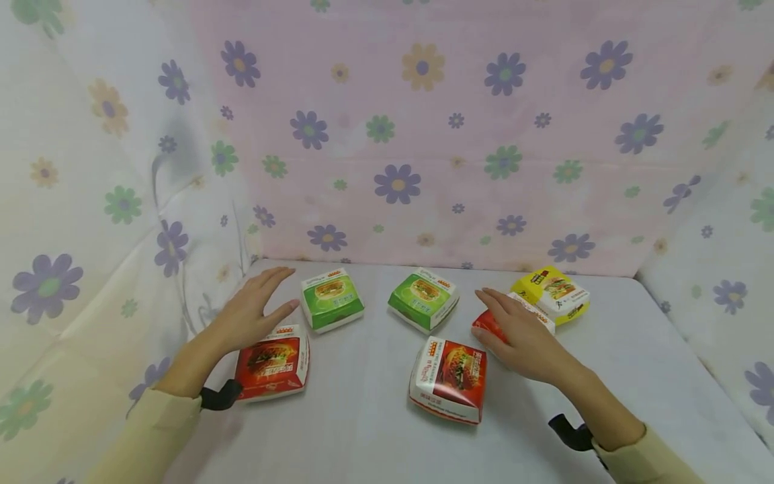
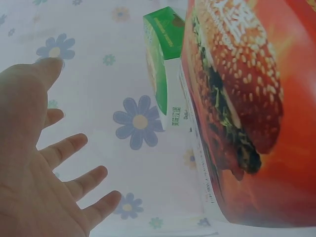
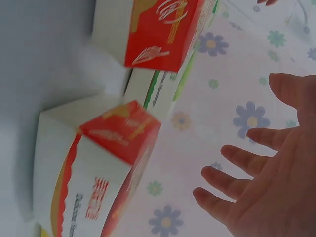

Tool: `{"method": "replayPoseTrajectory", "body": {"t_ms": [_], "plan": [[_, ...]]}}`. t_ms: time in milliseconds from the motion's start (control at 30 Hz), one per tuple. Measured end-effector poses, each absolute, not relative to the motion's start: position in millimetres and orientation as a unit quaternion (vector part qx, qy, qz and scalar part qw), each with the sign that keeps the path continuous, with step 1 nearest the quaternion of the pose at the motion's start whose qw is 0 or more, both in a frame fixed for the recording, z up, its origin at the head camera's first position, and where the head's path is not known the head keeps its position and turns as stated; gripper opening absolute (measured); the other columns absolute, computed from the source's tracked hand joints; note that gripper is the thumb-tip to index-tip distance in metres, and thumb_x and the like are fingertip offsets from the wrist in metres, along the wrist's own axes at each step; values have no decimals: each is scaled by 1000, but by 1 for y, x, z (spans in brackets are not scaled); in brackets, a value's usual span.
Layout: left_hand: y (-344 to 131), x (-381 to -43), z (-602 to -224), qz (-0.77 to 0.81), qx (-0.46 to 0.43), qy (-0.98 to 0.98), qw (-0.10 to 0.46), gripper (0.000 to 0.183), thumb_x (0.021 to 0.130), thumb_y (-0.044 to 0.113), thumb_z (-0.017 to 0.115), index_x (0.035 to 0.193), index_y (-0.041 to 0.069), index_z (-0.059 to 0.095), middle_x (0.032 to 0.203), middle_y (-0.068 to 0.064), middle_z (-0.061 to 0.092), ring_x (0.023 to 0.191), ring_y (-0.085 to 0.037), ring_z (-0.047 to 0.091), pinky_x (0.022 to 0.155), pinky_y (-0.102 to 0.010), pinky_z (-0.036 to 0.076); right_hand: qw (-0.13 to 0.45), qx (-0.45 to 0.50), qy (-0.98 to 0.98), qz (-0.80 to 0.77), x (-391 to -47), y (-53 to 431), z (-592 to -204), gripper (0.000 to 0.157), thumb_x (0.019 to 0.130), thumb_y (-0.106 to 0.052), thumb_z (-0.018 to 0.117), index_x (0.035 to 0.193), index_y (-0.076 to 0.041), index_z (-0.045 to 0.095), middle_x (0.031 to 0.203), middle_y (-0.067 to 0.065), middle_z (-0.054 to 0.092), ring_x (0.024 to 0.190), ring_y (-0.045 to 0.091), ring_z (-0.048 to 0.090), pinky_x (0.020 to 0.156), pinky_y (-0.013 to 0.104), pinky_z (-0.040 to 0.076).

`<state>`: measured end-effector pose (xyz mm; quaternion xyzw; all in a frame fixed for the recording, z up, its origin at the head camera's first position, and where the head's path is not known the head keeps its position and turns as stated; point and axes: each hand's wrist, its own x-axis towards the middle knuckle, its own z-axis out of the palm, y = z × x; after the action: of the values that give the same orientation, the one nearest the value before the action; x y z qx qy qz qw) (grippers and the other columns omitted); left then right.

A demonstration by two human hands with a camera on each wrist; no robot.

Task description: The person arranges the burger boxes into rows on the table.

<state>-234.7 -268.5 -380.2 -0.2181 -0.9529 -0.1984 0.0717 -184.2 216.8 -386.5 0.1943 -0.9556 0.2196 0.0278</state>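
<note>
My left hand [image 1: 250, 316] hovers with fingers spread above the back of a red burger box [image 1: 272, 366] at the left. In the left wrist view that hand [image 2: 44, 163] holds nothing, and the red box's burger picture fills the right side. My right hand [image 1: 529, 339], fingers extended, overlaps a second red burger box [image 1: 488, 326] and hides much of it. Nothing is in the right hand [image 3: 261, 173] in its wrist view, where two red-and-white boxes stand beside it. A third red burger box [image 1: 450, 380] lies front centre, left of the right hand.
Two green burger boxes [image 1: 331, 299] [image 1: 424, 296] lie towards the back of the white table [image 1: 357, 417]. A yellow burger box [image 1: 556, 292] sits at the back right, against the half-hidden red one. Flower-patterned cloth [image 1: 363, 195] walls the table at the back and sides.
</note>
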Motion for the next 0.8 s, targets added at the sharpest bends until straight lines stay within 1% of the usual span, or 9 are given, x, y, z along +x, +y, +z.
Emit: {"method": "replayPoseTrajectory", "body": {"t_ms": [167, 333, 400, 567, 667, 800], "plan": [[-267, -237, -377, -217, -215, -950, 65, 64, 107, 43, 51, 158, 9, 34, 159, -19, 38, 143, -45, 36, 112, -70, 32, 13, 205, -952, 229, -185, 199, -382, 75, 102, -55, 54, 161, -15, 30, 161, 14, 37, 146, 40, 38, 109, 66, 39], [-269, -240, -375, -241, -205, -947, 56, 56, 109, 39, 47, 156, 8, 38, 157, -18, 40, 143, -43, 38, 111, -68, 33, 0, 223, -948, 226, -187, 175, -375, 71, 103, -47, 58, 160, -14, 32, 160, 13, 40, 144, 39, 42, 109, 64, 40], [-268, -243, -375, -246, -204, -946, 55, 54, 110, 37, 46, 155, 8, 39, 156, -18, 41, 143, -43, 38, 112, -68, 33, -3, 229, -946, 230, -187, 167, -370, 69, 103, -46, 58, 160, -16, 34, 160, 12, 40, 144, 39, 43, 109, 64, 41], [-266, -249, -374, -262, -208, -941, 42, 55, 111, 40, 41, 155, 6, 40, 156, -20, 41, 143, -43, 39, 113, -66, 33, -25, 237, -937, 255, -190, 150, -363, 65, 105, -48, 54, 160, -19, 36, 162, 11, 37, 147, 38, 37, 111, 65, 37], [-267, -250, -375, -273, -206, -939, 32, 56, 111, 39, 40, 155, 5, 39, 156, -21, 41, 143, -43, 38, 113, -66, 32, -49, 241, -929, 278, -196, 140, -361, 64, 106, -48, 51, 159, -15, 36, 165, 11, 32, 151, 36, 32, 116, 63, 33], [-270, -252, -375, -284, -200, -937, 25, 55, 112, 35, 41, 155, 1, 38, 155, -25, 41, 141, -47, 39, 111, -67, 34, -79, 248, -915, 310, -205, 125, -358, 64, 107, -47, 48, 158, -11, 37, 166, 12, 31, 152, 34, 30, 119, 59, 30]]}}
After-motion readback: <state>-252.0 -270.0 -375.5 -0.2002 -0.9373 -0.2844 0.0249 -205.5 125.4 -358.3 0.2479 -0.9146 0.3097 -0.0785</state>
